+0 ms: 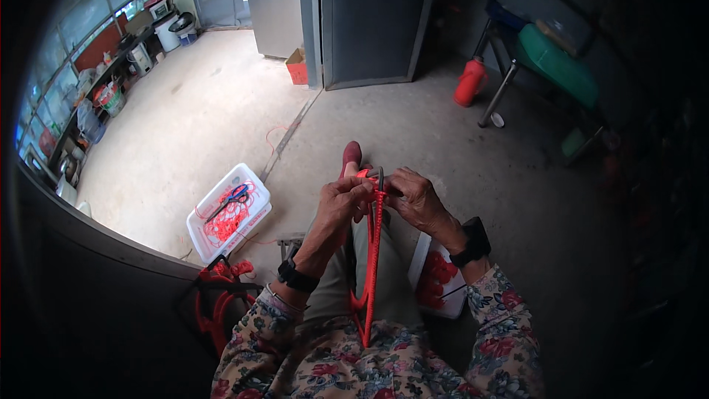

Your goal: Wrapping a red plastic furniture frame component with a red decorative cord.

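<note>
Red braided cord [379,233] runs from between the two hands down over the lap, its lower end lying against the flowered shirt [332,355]. The grip of the left hand [343,198] is clamped on the upper part of the cord, thumb and fingers pinched together. The right hand [415,193] faces it from the other side, fingers bent in close to the cord; whether its grip is clamped on a strand or only touching, I cannot tell. A dark bent bar [380,177] curves up between the fingertips of both hands, just at the top of the cord. Dark bands circle both wrists. Beyond the hands a dark red shoe [352,154] shows on the floor [221,103]. To the left, a white tray [255,202] sits tilted in view on the floor, with a tangle of red string [224,223] and blue-handled scissors [235,196] in it. Near the right thigh stands a second white tray [453,303], holding red pieces [437,277] too shadowed to make out. More red cord hangs at a dark frame by the left elbow. Farther off, a red flask [470,83] stands beside a worktop bearing something green [554,63].
</note>
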`<state>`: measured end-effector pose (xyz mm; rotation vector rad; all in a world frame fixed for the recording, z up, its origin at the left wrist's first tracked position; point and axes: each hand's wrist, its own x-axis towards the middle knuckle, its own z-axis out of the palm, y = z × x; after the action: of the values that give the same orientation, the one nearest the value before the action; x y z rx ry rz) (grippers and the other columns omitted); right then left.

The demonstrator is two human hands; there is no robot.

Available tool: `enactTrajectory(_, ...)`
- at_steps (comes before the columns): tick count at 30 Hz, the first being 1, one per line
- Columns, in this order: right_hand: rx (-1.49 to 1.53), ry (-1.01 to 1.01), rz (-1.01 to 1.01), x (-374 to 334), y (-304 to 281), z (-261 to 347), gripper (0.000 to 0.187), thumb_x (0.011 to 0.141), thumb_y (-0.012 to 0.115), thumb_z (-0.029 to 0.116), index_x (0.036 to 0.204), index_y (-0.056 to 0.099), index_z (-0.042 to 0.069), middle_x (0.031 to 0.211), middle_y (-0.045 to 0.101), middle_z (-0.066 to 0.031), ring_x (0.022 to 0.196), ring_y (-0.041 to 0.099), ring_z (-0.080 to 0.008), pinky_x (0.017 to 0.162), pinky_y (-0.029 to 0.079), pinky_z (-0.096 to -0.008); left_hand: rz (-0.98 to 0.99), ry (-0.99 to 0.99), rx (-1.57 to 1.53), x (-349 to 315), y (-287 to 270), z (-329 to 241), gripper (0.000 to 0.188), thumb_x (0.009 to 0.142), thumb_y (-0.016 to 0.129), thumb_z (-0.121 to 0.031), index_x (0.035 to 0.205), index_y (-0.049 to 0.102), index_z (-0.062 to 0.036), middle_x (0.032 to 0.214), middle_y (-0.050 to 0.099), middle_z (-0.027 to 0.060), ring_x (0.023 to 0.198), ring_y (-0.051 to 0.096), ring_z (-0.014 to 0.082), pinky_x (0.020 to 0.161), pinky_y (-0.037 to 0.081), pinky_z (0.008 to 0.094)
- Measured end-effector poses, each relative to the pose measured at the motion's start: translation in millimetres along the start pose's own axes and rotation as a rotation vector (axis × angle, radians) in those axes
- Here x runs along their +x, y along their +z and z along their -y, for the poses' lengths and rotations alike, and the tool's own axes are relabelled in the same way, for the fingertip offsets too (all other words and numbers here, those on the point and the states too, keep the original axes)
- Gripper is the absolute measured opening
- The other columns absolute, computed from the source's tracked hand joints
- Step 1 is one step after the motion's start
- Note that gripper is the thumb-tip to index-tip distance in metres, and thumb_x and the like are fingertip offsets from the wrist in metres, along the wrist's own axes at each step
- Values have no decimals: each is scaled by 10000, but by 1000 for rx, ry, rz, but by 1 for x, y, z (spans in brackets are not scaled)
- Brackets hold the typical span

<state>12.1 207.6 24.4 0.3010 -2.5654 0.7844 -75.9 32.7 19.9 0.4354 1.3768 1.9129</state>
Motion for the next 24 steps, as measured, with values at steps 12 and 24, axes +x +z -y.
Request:
enactTrajectory(12, 1404, 403, -116, -10, -148, 105, 301, 994, 487, 360, 845, 465, 100, 631, 378, 41, 474, 366, -52, 467, 409, -241, 376, -203, -514, -27, 5, 8, 291, 966, 530, -232, 1145, 533, -2, 892, 645, 108, 784, 636, 215, 701, 507, 308)
enactTrajectory(24, -355, 620, 308, -95, -132, 120, 166, 888, 656, 149, 998, 646, 24, 800, 667, -32, 734, 625, -125, 621, 472, -312, 220, -353, -692, -22, 15, 17, 284, 986, 487, -303, 1134, 532, -64, 722, 575, 70, 549, 521, 164, 495, 423, 278)
